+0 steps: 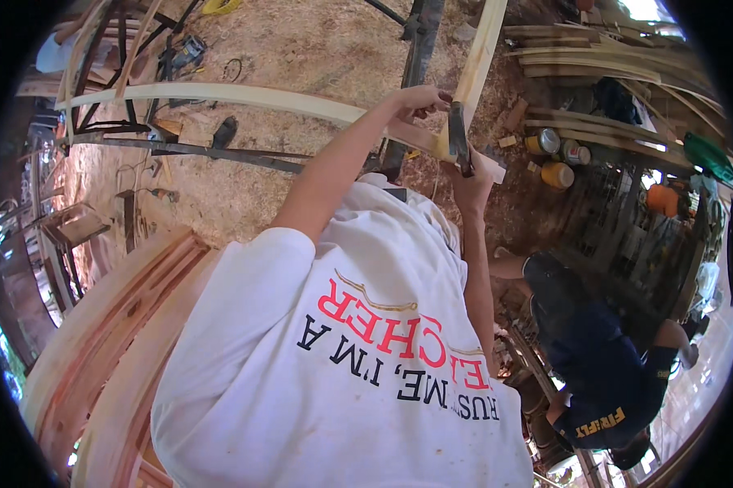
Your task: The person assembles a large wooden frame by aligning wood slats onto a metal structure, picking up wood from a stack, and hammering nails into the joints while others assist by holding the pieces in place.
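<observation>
Two pale wooden strips meet ahead of me: a long curved strip (244, 95) coming from the left and a straight strip (482, 53) running away from me. At their corner stands a dark bar-shaped tool (458, 130), whose exact kind I cannot make out. My left hand (420, 104) is over the curved strip, fingers curled in beside the corner; whatever they pinch is too small to name. Below the corner my right hand (471, 185) is closed around the tool's near end, its fingers partly hidden. A pale wood end sticks out beside it.
Dark metal stands (212, 150) support the work. Curved planks (98, 350) lie at the near left. On the right are stacked boards (586, 61), several cans (557, 175) and a bent-over co-worker (602, 358). A power tool (189, 53) lies on the sawdust-covered floor (301, 53).
</observation>
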The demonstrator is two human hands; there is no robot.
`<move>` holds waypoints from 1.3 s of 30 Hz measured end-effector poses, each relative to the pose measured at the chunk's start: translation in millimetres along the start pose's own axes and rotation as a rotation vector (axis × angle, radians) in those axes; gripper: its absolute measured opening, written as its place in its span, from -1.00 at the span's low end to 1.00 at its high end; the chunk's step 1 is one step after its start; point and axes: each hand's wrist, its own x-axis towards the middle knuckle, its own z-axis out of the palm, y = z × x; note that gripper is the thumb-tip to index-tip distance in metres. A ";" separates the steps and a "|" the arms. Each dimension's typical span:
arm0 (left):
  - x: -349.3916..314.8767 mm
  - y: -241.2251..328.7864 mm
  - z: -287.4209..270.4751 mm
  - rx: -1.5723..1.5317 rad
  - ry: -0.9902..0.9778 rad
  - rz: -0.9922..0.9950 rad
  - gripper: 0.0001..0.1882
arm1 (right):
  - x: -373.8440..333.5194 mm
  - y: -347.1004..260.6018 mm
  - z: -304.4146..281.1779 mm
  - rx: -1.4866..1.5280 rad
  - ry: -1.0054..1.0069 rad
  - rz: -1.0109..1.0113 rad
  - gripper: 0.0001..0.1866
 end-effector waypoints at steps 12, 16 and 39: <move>79.8 25.7 20.7 -0.259 0.294 0.046 -0.76 | 5.0 -4.2 -10.8 -0.251 -0.039 -0.141 -0.39; 86.9 -12.2 13.0 -0.407 0.317 0.214 -0.70 | -6.2 26.8 16.7 -0.136 -0.031 -0.043 -0.37; 69.3 19.0 19.6 -0.386 0.230 0.116 -0.59 | -18.4 9.8 21.2 -0.094 0.143 -0.039 -0.49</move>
